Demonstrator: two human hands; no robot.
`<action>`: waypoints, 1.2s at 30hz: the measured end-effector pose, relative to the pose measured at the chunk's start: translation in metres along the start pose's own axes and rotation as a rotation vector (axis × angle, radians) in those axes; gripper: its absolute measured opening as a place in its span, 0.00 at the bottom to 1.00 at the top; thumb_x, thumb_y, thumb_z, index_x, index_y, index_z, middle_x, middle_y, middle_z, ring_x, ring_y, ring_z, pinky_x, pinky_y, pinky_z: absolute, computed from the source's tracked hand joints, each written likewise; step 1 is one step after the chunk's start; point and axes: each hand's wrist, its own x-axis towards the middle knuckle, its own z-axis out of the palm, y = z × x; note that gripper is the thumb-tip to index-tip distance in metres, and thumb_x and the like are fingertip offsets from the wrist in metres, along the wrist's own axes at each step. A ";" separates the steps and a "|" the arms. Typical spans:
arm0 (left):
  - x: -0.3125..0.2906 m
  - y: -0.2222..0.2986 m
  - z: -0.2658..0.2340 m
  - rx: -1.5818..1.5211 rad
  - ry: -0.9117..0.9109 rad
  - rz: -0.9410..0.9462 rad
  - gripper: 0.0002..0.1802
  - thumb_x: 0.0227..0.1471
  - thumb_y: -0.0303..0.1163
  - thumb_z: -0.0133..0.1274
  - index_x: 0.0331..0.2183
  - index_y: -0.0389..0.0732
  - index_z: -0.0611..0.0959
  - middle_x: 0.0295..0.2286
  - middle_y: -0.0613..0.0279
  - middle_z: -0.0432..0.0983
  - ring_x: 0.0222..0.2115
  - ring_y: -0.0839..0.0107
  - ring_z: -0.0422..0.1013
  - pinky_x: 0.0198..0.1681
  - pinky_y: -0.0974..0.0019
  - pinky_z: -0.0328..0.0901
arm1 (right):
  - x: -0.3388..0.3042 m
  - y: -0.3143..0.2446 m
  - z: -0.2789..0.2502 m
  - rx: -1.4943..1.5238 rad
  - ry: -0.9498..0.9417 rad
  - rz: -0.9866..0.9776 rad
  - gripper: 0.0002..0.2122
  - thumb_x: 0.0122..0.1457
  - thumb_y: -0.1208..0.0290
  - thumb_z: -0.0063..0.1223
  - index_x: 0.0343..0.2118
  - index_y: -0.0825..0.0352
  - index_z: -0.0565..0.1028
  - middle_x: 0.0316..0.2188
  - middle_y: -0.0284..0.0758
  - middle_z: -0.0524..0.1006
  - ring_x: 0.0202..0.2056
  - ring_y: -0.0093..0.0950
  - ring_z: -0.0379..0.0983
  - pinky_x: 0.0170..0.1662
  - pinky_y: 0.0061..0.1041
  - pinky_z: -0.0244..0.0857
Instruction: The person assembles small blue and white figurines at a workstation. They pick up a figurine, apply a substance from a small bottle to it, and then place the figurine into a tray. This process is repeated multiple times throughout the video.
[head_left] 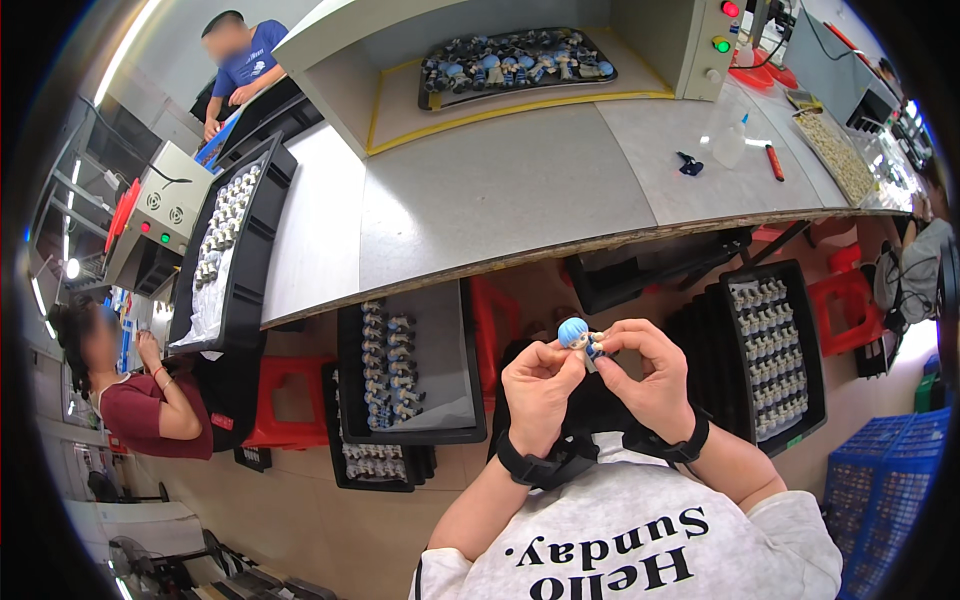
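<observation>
A small toy figure [573, 333] with light blue hair and a dark blue and white body is held up between both hands, in front of my chest and off the table's near edge. My left hand [539, 388] pinches it from the left, thumb and forefinger by the head. From the other side my right hand [648, 372] grips the figure's body between thumb and fingers. Parts of the body are hidden behind my fingertips.
Ahead stretches a grey worktable [480, 190] with a booth holding a tray of blue-haired figures [515, 65]. A squeeze bottle [730, 145] and red pen-like tool [775, 163] lie right. Black crates of figures [410, 435] [815, 370] flank me. Two people work at left.
</observation>
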 end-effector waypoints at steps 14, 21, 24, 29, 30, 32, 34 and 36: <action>0.004 -0.001 -0.007 -0.016 -0.021 0.080 0.06 0.50 0.17 0.52 0.23 0.36 0.75 0.31 0.57 0.77 0.34 0.72 0.74 0.40 0.70 0.69 | 0.000 -0.006 0.008 -0.085 -0.029 -0.068 0.08 0.43 0.81 0.61 0.29 0.69 0.77 0.35 0.37 0.74 0.38 0.29 0.73 0.41 0.24 0.67; 0.005 -0.001 -0.007 -0.011 0.016 0.075 0.06 0.50 0.17 0.52 0.24 0.36 0.75 0.32 0.54 0.77 0.34 0.73 0.74 0.39 0.71 0.69 | -0.004 -0.006 0.014 -0.052 -0.020 -0.028 0.09 0.43 0.82 0.60 0.30 0.69 0.78 0.38 0.38 0.73 0.40 0.31 0.72 0.44 0.25 0.66; 0.005 0.000 -0.008 -0.020 0.019 0.080 0.06 0.50 0.17 0.51 0.24 0.36 0.76 0.33 0.52 0.77 0.34 0.72 0.74 0.39 0.71 0.69 | -0.004 -0.008 0.014 -0.055 -0.038 -0.025 0.09 0.43 0.82 0.60 0.30 0.69 0.78 0.39 0.37 0.72 0.42 0.31 0.71 0.45 0.26 0.65; 0.005 -0.002 -0.010 -0.034 0.011 0.090 0.06 0.50 0.16 0.51 0.24 0.36 0.76 0.33 0.52 0.77 0.35 0.71 0.74 0.40 0.72 0.69 | -0.006 -0.006 0.016 -0.045 -0.038 -0.033 0.10 0.42 0.82 0.60 0.31 0.69 0.78 0.39 0.38 0.71 0.43 0.31 0.70 0.47 0.27 0.65; 0.005 -0.002 -0.010 -0.032 0.013 0.087 0.06 0.50 0.16 0.51 0.24 0.36 0.76 0.33 0.52 0.77 0.35 0.71 0.74 0.40 0.72 0.69 | -0.006 -0.006 0.016 -0.042 -0.036 -0.032 0.10 0.42 0.82 0.60 0.31 0.69 0.78 0.39 0.38 0.71 0.43 0.31 0.70 0.47 0.27 0.65; 0.005 -0.001 -0.009 -0.028 0.016 0.080 0.06 0.50 0.16 0.51 0.24 0.36 0.75 0.33 0.52 0.77 0.35 0.71 0.74 0.40 0.72 0.69 | -0.007 -0.006 0.016 -0.039 -0.035 -0.027 0.10 0.42 0.82 0.60 0.31 0.69 0.78 0.39 0.38 0.71 0.43 0.31 0.70 0.47 0.27 0.65; 0.005 -0.001 -0.009 -0.018 0.018 0.076 0.06 0.50 0.16 0.51 0.24 0.36 0.75 0.33 0.52 0.77 0.35 0.72 0.74 0.40 0.72 0.69 | -0.006 -0.006 0.015 -0.040 -0.036 -0.029 0.10 0.42 0.82 0.60 0.31 0.69 0.78 0.39 0.38 0.71 0.43 0.32 0.70 0.47 0.27 0.65; 0.006 -0.001 -0.008 -0.012 0.021 0.070 0.06 0.50 0.16 0.51 0.24 0.36 0.75 0.33 0.52 0.77 0.35 0.71 0.74 0.40 0.71 0.69 | -0.006 -0.006 0.015 -0.045 -0.038 -0.037 0.10 0.42 0.82 0.60 0.31 0.69 0.78 0.40 0.38 0.70 0.43 0.32 0.70 0.47 0.28 0.65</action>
